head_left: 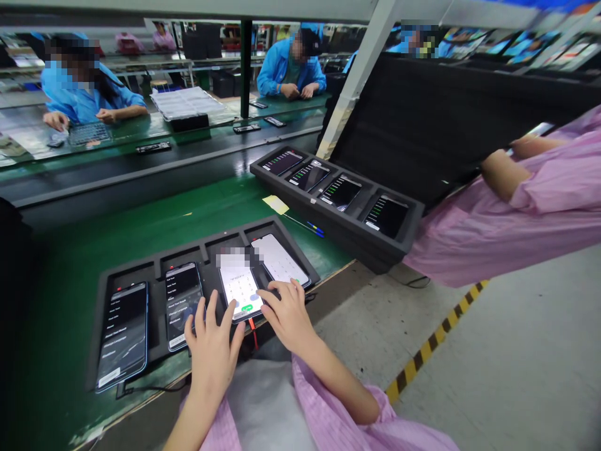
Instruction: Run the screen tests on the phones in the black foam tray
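My left hand (213,344) hovers with its fingers spread between a phone with a dark menu (182,307) and a phone showing a dial pad (240,285), one fingertip at the dial pad's lower left. Fingers apart, my right hand (287,313) reaches to the lower right of that dial pad. Neither hand holds anything. Right of it, another phone with a white screen (280,258) lies in the same black foam tray (154,262). At the tray's left end rests a phone with a dark menu (123,338), a cable at its bottom. A red cable (253,332) hangs below the dial pad phone.
A second black tray (328,216) holds several phones at the right, beyond a yellow tag (275,204) and a blue pen (315,229) on the green table (154,219). A person in pink (516,207) stands at right. Two people in blue sit across the conveyor (188,160).
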### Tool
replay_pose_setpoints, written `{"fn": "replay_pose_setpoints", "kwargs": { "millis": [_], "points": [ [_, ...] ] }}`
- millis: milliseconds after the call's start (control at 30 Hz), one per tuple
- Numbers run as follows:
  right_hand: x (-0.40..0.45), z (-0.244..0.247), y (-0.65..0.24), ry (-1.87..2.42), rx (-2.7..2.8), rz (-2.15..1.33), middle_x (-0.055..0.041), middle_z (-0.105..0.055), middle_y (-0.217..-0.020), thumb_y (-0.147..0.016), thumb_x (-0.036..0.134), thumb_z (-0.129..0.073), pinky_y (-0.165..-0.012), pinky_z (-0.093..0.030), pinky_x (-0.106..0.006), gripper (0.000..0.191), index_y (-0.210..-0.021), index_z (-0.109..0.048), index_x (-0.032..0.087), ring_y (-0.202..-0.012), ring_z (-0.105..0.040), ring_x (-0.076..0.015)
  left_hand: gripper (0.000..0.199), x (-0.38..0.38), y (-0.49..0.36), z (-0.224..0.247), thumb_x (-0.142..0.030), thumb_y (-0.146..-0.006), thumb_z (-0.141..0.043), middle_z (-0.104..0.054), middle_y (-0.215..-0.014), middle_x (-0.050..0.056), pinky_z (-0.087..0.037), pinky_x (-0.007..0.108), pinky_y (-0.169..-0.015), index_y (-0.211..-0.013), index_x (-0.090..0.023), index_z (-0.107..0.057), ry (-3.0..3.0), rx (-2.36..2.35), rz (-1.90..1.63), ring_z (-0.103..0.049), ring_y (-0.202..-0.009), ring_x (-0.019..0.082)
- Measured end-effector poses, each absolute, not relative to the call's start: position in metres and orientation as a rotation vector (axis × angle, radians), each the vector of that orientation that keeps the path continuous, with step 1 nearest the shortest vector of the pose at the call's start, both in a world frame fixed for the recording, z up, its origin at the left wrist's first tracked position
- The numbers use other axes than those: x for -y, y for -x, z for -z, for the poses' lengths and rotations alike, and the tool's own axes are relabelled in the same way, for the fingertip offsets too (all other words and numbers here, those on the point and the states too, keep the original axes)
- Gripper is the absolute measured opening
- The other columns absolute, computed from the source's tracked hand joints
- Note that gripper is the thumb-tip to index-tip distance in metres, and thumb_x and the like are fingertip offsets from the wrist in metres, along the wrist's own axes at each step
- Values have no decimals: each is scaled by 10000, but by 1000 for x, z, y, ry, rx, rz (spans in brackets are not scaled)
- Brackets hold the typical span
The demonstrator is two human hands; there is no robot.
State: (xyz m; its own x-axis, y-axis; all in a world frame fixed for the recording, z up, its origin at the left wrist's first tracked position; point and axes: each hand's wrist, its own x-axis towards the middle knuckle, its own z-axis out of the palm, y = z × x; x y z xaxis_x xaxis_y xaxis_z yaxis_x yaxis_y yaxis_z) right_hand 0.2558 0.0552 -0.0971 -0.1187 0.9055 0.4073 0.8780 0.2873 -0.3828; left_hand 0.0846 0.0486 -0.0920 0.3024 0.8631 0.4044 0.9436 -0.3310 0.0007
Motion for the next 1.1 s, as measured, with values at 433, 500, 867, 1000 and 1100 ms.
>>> {"fn": "replay_pose_setpoints", "kwargs": {
  "millis": [433, 500, 867, 1000, 1100],
  "points": [
    [-56, 96, -311, 1708, 1723, 163, -70, -543, -947, -943, 276, -298, -928, -295, -422, 343, -1023, -624, 203, -871, -470, -196, 366, -50, -91, 91, -309, -880, -382, -506, -1272, 198, -385, 523, -878, -1147, -188, -601, 2318, 1626, 525, -443, -1174, 348],
    [-56, 98, -320, 1727, 1705, 158, -72, -542, -937, -944, 285, -298, -898, -313, -417, 353, -1006, -636, 203, -861, -463, -200, 352, -51, -100, 89, -303, -873, -401, -502, -1280, 192, -383, 522, -886, -1133, -191, -610, 2347, 1590, 528, -434, -1185, 350],
    [-55, 104, -338, 1716, 1759, -12, -71, -540, -889, -959, 316, -254, -802, -362, -365, 415, -1015, -648, 199, -836, -458, -195, 392, -77, -173, 94, -374, -872, -405, -462, -1342, 167, -349, 543, -941, -1203, -231, -559, 2592, 1491, 520, -403, -1235, 349],
    [-57, 98, -340, 1713, 1794, 7, -77, -532, -916, -955, 314, -265, -839, -360, -385, 404, -1058, -640, 203, -860, -452, -201, 388, -81, -176, 95, -378, -876, -391, -465, -1341, 163, -343, 558, -937, -1185, -233, -573, 2601, 1477, 486, -402, -1235, 357],
    [-61, 98, -340, 1761, 1832, 42, -90, -525, -986, -950, 315, -280, -909, -335, -426, 389, -1062, -641, 224, -940, -446, -218, 406, -80, -176, 92, -378, -876, -392, -461, -1344, 170, -331, 556, -945, -1215, -218, -548, 2568, 1515, 489, -398, -1239, 354]
  ]
}}
